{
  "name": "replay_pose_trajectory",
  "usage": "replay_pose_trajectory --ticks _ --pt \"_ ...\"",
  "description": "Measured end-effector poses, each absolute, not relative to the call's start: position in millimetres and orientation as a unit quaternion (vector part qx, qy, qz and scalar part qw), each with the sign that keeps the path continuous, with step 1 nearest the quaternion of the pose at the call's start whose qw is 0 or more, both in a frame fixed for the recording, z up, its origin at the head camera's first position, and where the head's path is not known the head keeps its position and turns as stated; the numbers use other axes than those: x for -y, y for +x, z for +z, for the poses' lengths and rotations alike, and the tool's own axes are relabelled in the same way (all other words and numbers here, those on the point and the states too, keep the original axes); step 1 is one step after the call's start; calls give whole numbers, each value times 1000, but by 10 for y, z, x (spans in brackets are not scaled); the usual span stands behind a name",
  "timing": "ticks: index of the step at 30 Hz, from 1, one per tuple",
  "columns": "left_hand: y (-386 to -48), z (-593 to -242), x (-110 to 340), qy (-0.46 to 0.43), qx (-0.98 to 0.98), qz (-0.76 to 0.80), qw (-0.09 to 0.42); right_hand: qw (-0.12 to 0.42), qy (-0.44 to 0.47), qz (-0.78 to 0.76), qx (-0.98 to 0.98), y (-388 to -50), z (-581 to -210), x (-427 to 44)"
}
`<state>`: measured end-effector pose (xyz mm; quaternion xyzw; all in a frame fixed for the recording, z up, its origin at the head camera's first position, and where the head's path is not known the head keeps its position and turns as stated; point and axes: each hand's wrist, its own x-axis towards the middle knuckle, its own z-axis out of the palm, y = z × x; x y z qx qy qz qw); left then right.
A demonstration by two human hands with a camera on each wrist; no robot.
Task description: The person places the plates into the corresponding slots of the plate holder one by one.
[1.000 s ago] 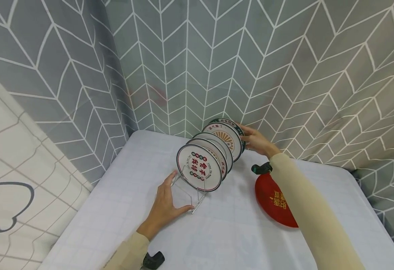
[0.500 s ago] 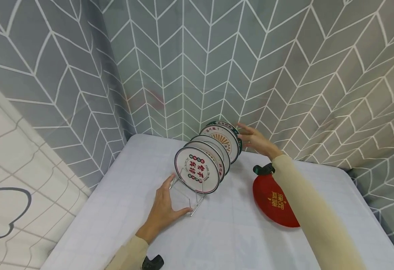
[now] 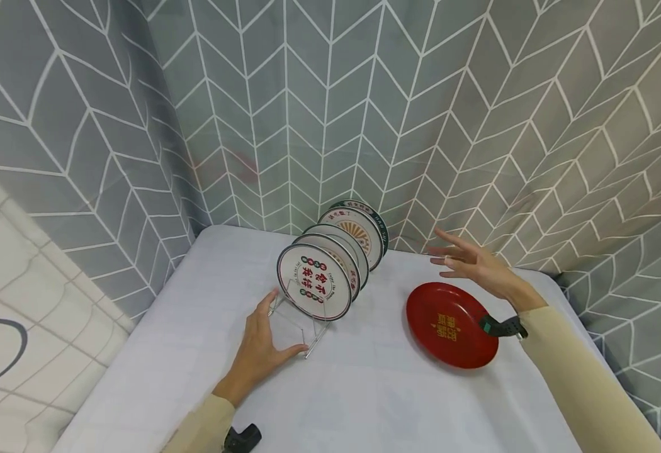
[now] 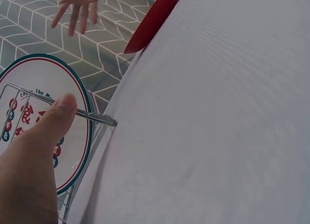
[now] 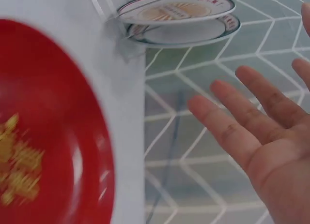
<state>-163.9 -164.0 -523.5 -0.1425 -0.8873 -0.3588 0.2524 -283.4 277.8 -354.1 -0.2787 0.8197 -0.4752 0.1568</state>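
A wire dish rack [image 3: 308, 336] stands on the white-covered table with several round plates upright in it. The front plate [image 3: 313, 281] is white with red lettering and a dark rim; behind it a plate with an orange fan pattern [image 3: 349, 229] shows in part. My left hand [image 3: 254, 346] holds the rack's near end, thumb on one side and fingers on the other. In the left wrist view the thumb [image 4: 53, 120] lies on a metal rod. Fingers spread and holding nothing, my right hand [image 3: 480, 267] hovers above and behind a red plate [image 3: 421, 318].
The red plate with gold lettering lies flat on the table [image 3: 364, 390], right of the rack. A grey curtain [image 3: 319, 113] with white zigzag lines hangs behind the table's far edge. White tile-patterned fabric [image 3: 30, 296] is at the left.
My right hand has left the rear plate and moved right, toward the red plate, its fingers spreading. The left hand stays on the rack. The whole scene has shifted slightly left in view.
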Motion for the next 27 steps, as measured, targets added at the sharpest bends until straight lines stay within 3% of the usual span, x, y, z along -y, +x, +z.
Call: replay_pose_trajectory --ticks 12,22,27 --pt "-1645 -5238 1646 -143 887 -362 249 159 -190 -484 -839 -2104 -4178 -3612" --pt "-1654 -5255 1652 -146 887 -360 251 99 -84 -467 -875 -1875 -4461 -3934" --pt "-1656 -5247 1645 -144 887 -361 251 163 -68 -458 -871 -1888 -4542 -3950"
